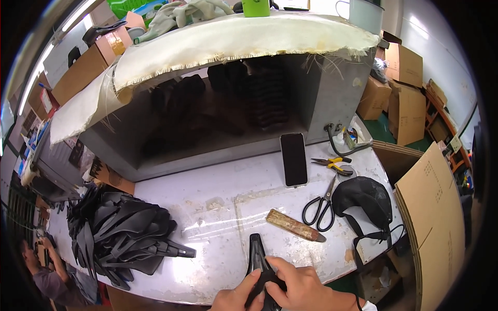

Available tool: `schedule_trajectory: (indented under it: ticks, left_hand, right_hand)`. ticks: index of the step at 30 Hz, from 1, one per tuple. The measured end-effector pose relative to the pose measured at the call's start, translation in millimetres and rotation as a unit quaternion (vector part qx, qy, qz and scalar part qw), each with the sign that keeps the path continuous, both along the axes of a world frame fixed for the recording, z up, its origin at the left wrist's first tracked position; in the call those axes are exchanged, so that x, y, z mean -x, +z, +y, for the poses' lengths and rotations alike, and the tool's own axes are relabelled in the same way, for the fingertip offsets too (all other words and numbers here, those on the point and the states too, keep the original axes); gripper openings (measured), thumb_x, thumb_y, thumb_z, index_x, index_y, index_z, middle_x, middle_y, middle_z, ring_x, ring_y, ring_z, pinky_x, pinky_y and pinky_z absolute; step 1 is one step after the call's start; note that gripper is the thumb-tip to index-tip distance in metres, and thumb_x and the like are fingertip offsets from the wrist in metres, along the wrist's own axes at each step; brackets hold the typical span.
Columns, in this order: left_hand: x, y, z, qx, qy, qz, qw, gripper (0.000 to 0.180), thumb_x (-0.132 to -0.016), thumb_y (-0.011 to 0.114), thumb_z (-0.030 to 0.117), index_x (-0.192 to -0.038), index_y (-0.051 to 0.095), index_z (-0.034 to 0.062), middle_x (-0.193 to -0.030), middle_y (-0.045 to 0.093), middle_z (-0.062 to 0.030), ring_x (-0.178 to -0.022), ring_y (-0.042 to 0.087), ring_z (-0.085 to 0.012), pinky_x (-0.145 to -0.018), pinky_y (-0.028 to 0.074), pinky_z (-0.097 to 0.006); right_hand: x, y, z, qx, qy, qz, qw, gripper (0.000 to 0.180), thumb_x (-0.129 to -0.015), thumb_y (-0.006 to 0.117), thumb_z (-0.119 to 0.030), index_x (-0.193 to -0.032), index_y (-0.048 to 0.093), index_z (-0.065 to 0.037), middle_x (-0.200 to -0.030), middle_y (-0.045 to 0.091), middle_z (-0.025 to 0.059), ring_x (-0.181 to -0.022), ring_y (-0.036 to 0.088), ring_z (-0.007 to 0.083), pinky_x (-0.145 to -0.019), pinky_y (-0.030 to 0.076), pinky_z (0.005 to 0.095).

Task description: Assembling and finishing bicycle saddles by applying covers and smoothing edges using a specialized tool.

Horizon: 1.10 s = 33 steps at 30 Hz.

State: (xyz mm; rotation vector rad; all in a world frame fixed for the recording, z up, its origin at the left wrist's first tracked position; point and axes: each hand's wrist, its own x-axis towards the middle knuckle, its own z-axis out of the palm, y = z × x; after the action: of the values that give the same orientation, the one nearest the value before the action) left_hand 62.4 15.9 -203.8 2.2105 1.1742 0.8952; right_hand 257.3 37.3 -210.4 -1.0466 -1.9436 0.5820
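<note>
- The left hand (236,297) and right hand (305,286) both pinch the black moulded piece (255,250).
- Uneven pressure could make it slip or bend.

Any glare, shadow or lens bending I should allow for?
Head view: glare streaks the scuffed white worktop and, faintly, the held, tapering black piece; head view: shadow hides most detail inside the open-fronted grey metal box; head view, rim: straight edges bow, corners go black.

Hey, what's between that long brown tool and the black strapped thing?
In the head view, scissors lie between the brown tool and the black strapped thing.
</note>
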Motion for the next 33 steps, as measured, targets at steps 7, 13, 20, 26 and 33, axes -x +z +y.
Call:
schedule_trajectory:
  ticks: [7,13,20,26,33]
  left_hand:
    - [-2,-19,16,0.133,-0.080,-0.179,0.972,0.061,-0.094,0.069,0.002,-0.146,0.042,-0.0109,-0.101,0.069,-0.0232,-0.079,0.070,-0.0318,-0.071,0.056,-0.038]
    - [-4,-36,5,0.057,-0.068,-0.087,0.992,0.060,-0.090,0.072,0.000,-0.142,0.047,-0.0120,-0.110,0.065,-0.0304,-0.089,0.069,-0.0424,-0.075,0.058,-0.041]
    - [19,-56,27,0.143,0.050,-0.013,0.988,0.052,-0.096,0.065,0.003,-0.144,0.049,-0.0035,-0.114,0.066,-0.0278,-0.090,0.069,-0.0422,-0.073,0.058,-0.043]
    - [13,-87,73,0.199,0.049,0.026,0.978,0.052,-0.090,0.069,0.001,-0.141,0.056,-0.0013,-0.073,0.062,-0.0152,-0.056,0.061,-0.0289,-0.053,0.051,-0.038]
    - [16,-100,90,0.171,0.032,0.090,0.981,0.053,-0.090,0.073,0.006,-0.140,0.059,-0.0001,-0.065,0.055,-0.0085,-0.051,0.054,-0.0212,-0.048,0.048,-0.034]
  right_hand:
    - [-3,-9,3,0.033,-0.024,0.033,0.999,0.025,-0.093,0.065,-0.008,-0.113,0.062,0.007,-0.080,0.067,0.0209,-0.058,0.067,0.0331,-0.055,0.054,0.0410]
    - [-9,-35,13,0.074,-0.032,-0.002,0.997,0.032,-0.090,0.066,-0.006,-0.120,0.061,0.006,-0.077,0.064,0.0187,-0.061,0.065,0.0344,-0.052,0.051,0.0425]
    - [-18,-60,4,0.109,0.054,-0.230,0.966,0.063,-0.088,0.070,-0.009,-0.144,0.047,0.008,-0.101,0.060,0.0190,-0.078,0.064,0.0311,-0.056,0.052,0.0406]
    - [-15,-91,36,0.172,0.058,-0.241,0.954,0.042,-0.096,0.061,-0.008,-0.136,0.056,0.007,-0.124,0.065,0.0168,-0.083,0.064,0.0264,-0.056,0.056,0.0373]
    - [-14,-96,53,0.262,0.040,-0.190,0.945,0.038,-0.095,0.061,-0.003,-0.132,0.059,0.007,-0.120,0.065,0.0191,-0.088,0.065,0.0262,-0.058,0.057,0.0383]
